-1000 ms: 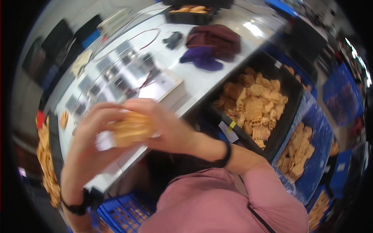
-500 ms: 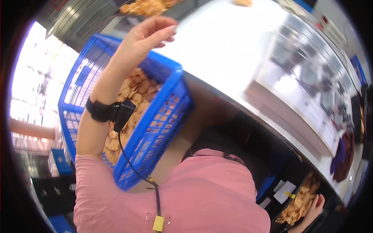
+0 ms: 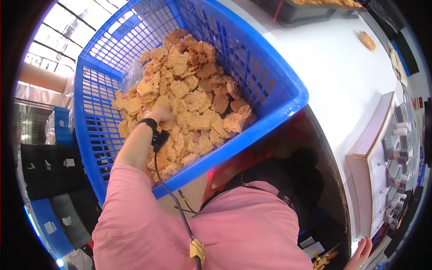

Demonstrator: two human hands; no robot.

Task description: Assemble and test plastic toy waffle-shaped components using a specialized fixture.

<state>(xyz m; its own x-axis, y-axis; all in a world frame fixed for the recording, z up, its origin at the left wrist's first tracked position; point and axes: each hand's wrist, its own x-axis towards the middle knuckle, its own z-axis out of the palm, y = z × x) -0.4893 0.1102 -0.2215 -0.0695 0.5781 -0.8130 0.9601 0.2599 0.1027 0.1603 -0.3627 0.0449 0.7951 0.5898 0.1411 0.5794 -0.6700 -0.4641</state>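
Note:
My left hand [image 3: 161, 115] reaches down into a large blue plastic basket [image 3: 274, 123], touching the heap of tan moulded pieces [image 3: 193, 101] inside it. Its fingers are mostly hidden among the pieces, so I cannot tell whether they grip one. A black strap with a small black device sits on that wrist. Low at the right rim, my right hand [image 3: 361, 253] is partly in view beside the table's edge. Its fingers are stretched out with nothing seen in them. Near it lies a container with more tan pieces [image 3: 325, 260], mostly cut off.
A white table [image 3: 324, 63] stands right of the basket. On it are one loose tan piece [image 3: 367, 40], a dark tray [image 3: 310, 19] and a white fixture [image 3: 366, 166] with metal parts. Black and blue bins [image 3: 51, 166] stand at the left. A cable runs along my left arm.
My left hand has gone from above the basket's rim down into the heap. The view has swung toward the basket, which now shows larger. My right hand has moved away from the pieces beside it.

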